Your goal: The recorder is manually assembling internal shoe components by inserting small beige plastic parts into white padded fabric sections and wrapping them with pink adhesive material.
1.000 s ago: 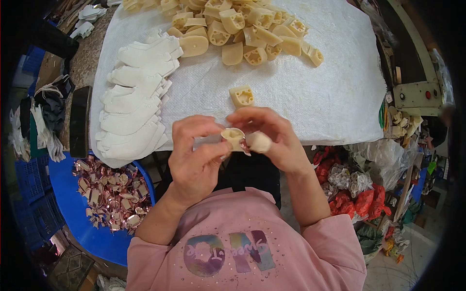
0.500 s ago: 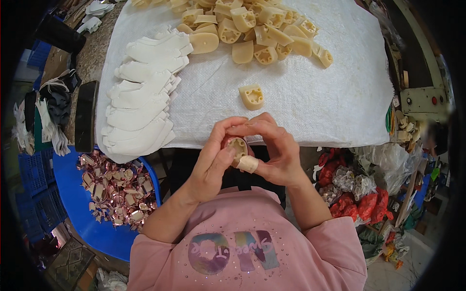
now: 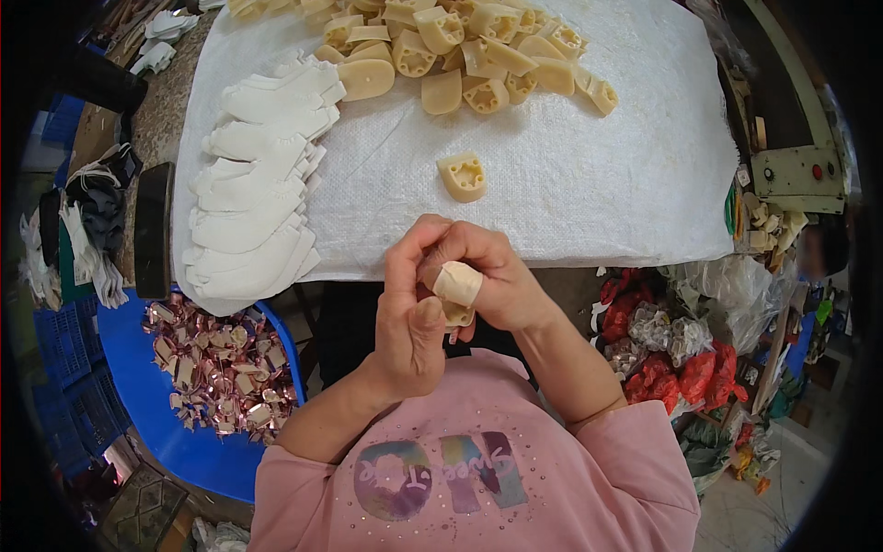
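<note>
Above my lap, just off the table's front edge, my hands are closed together around a small shoe heel. Only part of its beige hollow end shows between the fingers. My left hand grips it from the left, thumb pointing up along its side. From the right, my right hand presses on it; a cream wrap covers that thumb's tip. A single bare beige heel lies on the white woven sheet beyond my hands. Farther back is a heap of similar heels.
White cut pieces lie in overlapping stacks on the left of the sheet. Beside them is a dark phone. A blue chair at lower left holds many shiny pink-covered heels. Red and clear plastic bags crowd the right side.
The heel has been turned in my hands, so less of its hollow end shows. My right thumb has shifted up and over it. The view has moved slightly.
</note>
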